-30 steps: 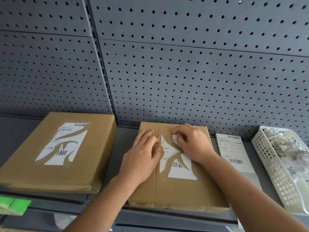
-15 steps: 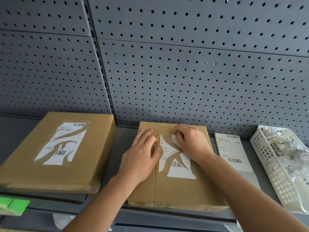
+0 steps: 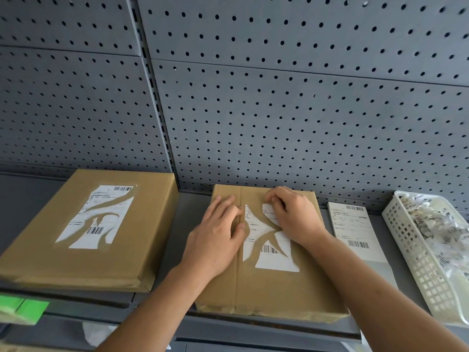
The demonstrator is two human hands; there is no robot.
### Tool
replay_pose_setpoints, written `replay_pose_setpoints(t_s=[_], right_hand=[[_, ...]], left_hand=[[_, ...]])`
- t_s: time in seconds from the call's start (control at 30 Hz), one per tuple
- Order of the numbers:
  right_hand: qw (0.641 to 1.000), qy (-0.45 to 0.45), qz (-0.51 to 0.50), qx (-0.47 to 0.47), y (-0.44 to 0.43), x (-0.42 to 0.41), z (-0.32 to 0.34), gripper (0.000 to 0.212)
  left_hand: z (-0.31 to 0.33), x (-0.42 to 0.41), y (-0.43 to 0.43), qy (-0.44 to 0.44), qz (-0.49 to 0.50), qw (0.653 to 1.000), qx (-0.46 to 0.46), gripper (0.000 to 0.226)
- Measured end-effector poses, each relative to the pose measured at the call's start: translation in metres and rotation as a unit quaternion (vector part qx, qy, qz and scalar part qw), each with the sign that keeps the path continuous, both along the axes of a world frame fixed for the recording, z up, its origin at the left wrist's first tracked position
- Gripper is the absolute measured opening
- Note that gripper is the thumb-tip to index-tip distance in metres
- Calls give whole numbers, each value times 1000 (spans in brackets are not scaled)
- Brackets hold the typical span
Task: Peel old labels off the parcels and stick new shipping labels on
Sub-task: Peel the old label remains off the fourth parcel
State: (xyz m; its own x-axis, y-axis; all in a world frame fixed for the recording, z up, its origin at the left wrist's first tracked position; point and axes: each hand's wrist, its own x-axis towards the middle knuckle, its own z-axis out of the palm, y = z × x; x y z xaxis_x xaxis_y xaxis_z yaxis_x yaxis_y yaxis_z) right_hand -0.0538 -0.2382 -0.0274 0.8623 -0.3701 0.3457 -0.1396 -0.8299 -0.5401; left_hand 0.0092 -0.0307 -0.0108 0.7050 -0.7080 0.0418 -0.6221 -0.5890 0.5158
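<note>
On the middle parcel (image 3: 269,288) near the shelf's (image 3: 187,224) back edge, the right hand's (image 3: 294,214) fingers (image 3: 275,199) pinch the half-torn old label (image 3: 274,260) while the left hand (image 3: 215,240) presses flat; no new label is stuck yet.

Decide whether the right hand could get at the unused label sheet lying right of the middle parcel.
Probably yes. The label sheet lies uncovered on the shelf beside the right hand, between parcel and basket; the hand must first release the torn old label it pinches.
</note>
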Motion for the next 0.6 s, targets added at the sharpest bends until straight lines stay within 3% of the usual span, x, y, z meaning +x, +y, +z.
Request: replay_pose_setpoints(t_s=[0.6], right_hand=[[1000, 12, 2, 9, 2, -1, 2, 24]], left_hand=[[0, 0, -1, 1, 4, 1000, 1, 29]])
